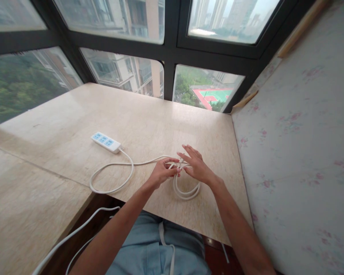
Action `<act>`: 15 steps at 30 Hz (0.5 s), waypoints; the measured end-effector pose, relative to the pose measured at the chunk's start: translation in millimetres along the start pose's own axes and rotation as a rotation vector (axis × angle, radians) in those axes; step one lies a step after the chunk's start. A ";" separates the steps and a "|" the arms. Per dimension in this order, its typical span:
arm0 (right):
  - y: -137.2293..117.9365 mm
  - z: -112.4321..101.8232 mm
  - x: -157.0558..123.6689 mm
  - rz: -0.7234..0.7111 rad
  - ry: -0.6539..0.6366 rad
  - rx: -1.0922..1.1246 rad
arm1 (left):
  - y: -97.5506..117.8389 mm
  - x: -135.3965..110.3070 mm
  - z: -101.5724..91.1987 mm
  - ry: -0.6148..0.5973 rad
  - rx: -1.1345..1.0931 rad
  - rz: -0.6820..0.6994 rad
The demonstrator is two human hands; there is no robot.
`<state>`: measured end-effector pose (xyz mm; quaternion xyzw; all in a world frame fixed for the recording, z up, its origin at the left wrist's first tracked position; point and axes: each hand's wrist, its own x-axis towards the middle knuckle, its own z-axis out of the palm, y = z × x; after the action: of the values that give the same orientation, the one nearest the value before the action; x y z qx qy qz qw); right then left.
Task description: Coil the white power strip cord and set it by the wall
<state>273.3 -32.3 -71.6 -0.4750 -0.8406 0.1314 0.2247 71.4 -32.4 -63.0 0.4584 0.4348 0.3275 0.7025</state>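
A white power strip point(106, 143) with blue socket faces lies on the stone-patterned sill. Its white cord point(131, 172) makes one wide loop and runs right to my hands. There part of it is wound into a small coil point(186, 196), the lower loops hanging down toward or resting on the surface. My left hand point(164, 172) is closed, thumb and fingers pinching the coil at its upper left. My right hand point(198, 166) is beside the coil's upper right with its fingers stretched out and apart. Its thumb is close to the cord; whether it touches is unclear.
Dark-framed windows point(169, 68) border the sill point(149, 122) at the back. A wall with flowered paper point(298, 152) rises on the right. Another white cable point(74, 233) hangs below the sill's front edge at lower left, near my legs in blue trousers point(151, 244).
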 end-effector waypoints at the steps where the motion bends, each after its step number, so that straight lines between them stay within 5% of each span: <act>1: 0.2 -1.0 3.7 -0.021 -0.045 -0.009 | -0.7 0.0 -0.8 -0.003 0.004 0.003; 15: 0.9 -30.0 36.6 -0.007 -0.276 0.027 | -1.5 1.5 -2.2 0.019 -0.003 0.002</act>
<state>272.7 -0.2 -36.8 -0.4463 -0.8633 0.2063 0.1136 70.1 -30.9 -65.3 0.4547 0.4405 0.3330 0.6988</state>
